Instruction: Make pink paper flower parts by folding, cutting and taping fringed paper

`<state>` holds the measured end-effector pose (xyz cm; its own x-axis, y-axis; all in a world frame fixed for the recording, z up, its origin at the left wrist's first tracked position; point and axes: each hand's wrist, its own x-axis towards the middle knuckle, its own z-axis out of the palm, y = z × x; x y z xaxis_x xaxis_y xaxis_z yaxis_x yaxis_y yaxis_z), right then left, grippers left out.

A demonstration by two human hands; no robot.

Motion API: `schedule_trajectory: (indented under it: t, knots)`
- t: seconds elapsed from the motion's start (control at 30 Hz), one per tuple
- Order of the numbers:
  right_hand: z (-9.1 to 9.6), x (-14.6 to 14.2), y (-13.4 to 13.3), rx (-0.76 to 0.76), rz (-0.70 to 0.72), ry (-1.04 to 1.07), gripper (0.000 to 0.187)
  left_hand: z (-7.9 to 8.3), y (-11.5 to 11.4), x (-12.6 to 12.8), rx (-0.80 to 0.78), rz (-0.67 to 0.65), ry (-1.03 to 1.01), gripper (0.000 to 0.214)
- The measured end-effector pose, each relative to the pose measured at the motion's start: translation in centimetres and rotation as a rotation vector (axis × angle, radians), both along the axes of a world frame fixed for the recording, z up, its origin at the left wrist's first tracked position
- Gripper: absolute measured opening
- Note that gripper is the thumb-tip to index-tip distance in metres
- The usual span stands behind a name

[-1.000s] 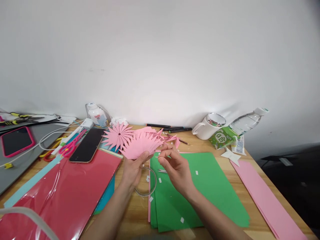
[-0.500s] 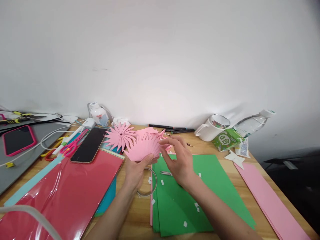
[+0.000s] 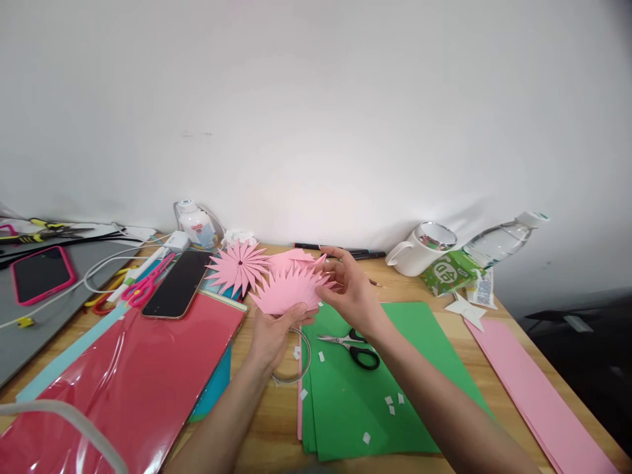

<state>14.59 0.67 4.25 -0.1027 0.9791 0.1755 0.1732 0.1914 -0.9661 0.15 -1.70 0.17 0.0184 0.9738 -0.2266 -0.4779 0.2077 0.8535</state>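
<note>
At the near side of the surface (image 3: 281, 424), the green sheets (image 3: 355, 418) carry scissors (image 3: 346, 340) and scattered white scraps (image 3: 366, 438). Tape ring (image 3: 309, 359) noted just left of the sheets' edge, below the left hand.

Beyond these, the left hand (image 3: 273, 332) is clamped on the lower edge of a pleated pink paper fan (image 3: 284, 293), thumb over the front. The fan is held above the surface, about midway across the view. It lies to the left of the right hand (image 3: 351, 289), whose thumb and fingers are curled, partly spread, at the fan's right end; whether they pinch a leaf cannot be told. The left hand is the nearer, being in contact.

The fan's long axis runs left to right; its pointed tips face away from the person, towards the wall.

Farther back: pink paper rosette (image 3: 228, 266), left of the fan; dark markers (image 3: 370, 255) by the wall.
</note>
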Motion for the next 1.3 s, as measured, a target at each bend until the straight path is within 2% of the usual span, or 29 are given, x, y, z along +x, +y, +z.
schedule_trajectory:
  t: [0.17, 0.33, 0.53, 0.7, 0.87, 0.97, 1.17, 1.3]
  knots:
    - [-0.1, -0.3, -0.1, -0.050, -0.026, -0.007, 0.061, -0.1, -0.1, 0.1, 0.034, 0.002, 0.006, 0.060]
    - [0.2, -0.1, -0.2, -0.154, 0.059, 0.115, 0.064, -0.3, -0.1, 0.1, 0.089, -0.001, 0.042, 0.046]
    - [0.1, 0.2, -0.2, -0.162, 0.063, 0.168, 0.066, -0.7, 0.0, -0.1, 0.094, -0.023, 0.041, 0.049]
    - [-0.2, 0.5, -0.2, -0.108, 0.004, 0.052, 0.069, -1.1, 0.1, -0.2, 0.071, -0.080, 0.023, 0.051]
    - [-0.2, 0.8, -0.3, -0.103, -0.017, -0.078, 0.072, -1.0, -0.1, 0.1, 0.101, -0.050, 0.029, 0.057]
    - [-0.1, 0.9, -0.3, -0.123, -0.002, -0.088, 0.074, -1.0, -0.2, 0.3, 0.107, -0.052, 0.031, 0.060]
    - [0.0, 1.1, -0.2, -0.193, 0.057, -0.006, 0.071, -1.0, -0.1, 0.3, 0.128, -0.050, 0.049, 0.052]
    - [0.3, 0.7, -0.8, -0.162, 0.012, -0.109, 0.066, -1.1, 0.0, 0.3, 0.096, -0.091, -0.001, 0.051]
